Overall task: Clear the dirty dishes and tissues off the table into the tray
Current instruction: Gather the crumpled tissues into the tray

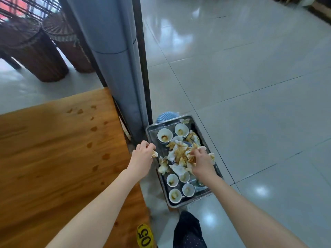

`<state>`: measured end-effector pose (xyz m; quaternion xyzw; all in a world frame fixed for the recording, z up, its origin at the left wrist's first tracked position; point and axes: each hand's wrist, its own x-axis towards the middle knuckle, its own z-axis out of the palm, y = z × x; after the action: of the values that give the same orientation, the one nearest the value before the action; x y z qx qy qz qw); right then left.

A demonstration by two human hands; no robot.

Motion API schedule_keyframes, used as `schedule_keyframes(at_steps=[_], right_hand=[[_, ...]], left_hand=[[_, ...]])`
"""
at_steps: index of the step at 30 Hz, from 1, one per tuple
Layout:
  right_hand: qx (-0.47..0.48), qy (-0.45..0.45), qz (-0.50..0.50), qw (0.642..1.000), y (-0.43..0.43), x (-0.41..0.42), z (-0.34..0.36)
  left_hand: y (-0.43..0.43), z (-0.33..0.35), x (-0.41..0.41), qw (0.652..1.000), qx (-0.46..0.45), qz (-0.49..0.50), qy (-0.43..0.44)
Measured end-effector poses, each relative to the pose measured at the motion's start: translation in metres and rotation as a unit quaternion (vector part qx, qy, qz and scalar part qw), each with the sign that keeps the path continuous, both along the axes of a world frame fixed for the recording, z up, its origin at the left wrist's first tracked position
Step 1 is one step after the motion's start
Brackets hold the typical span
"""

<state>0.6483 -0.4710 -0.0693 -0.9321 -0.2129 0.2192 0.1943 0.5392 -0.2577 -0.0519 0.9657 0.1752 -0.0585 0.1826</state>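
1. Tissues, crumpled white paper stained brown (179, 154), heaped in middle of rectangular grey metal tray (188, 202), between small white ceramic cups (165, 134); tray sits low beside brown wooden bench (53, 158).
2. Left grip (143, 153) pinches one tissue scrap (155, 154) over tray edge; right grip (201, 161) curled round tissues in heap.
3. Step: likely dumping tissues; looks near done.
4. Next: release both over tray, inside rim.
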Motion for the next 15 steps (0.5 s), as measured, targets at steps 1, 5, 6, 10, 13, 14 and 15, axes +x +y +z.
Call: schedule_keyframes(at_steps=[1,5,6,10,13,14,15], right_hand=[[-0.005,0.013,0.017,1.000,-0.003,0.009,-0.004],[-0.028,0.037,0.075,0.996,-0.013,0.041,-0.016],[-0.035,0.037,0.085,0.995,-0.014,0.049,-0.018],[-0.031,0.061,0.096,0.993,-0.024,0.079,-0.020],[-0.022,0.058,0.099,0.993,-0.036,0.097,-0.022],[-0.020,0.055,0.100,0.993,-0.039,0.102,-0.022],[-0.018,0.052,0.103,0.993,-0.044,0.106,-0.023]], left_hand=[[-0.006,-0.001,0.007,1.000,-0.004,0.013,0.002],[-0.027,-0.004,0.034,0.998,-0.013,0.056,0.006],[-0.032,-0.005,0.040,0.998,-0.014,0.067,0.006],[-0.055,-0.009,0.062,0.995,-0.027,0.092,0.023],[-0.071,-0.013,0.080,0.995,-0.036,0.088,0.043],[-0.076,-0.015,0.087,0.994,-0.040,0.085,0.047],[-0.080,-0.016,0.094,0.994,-0.045,0.081,0.050]])
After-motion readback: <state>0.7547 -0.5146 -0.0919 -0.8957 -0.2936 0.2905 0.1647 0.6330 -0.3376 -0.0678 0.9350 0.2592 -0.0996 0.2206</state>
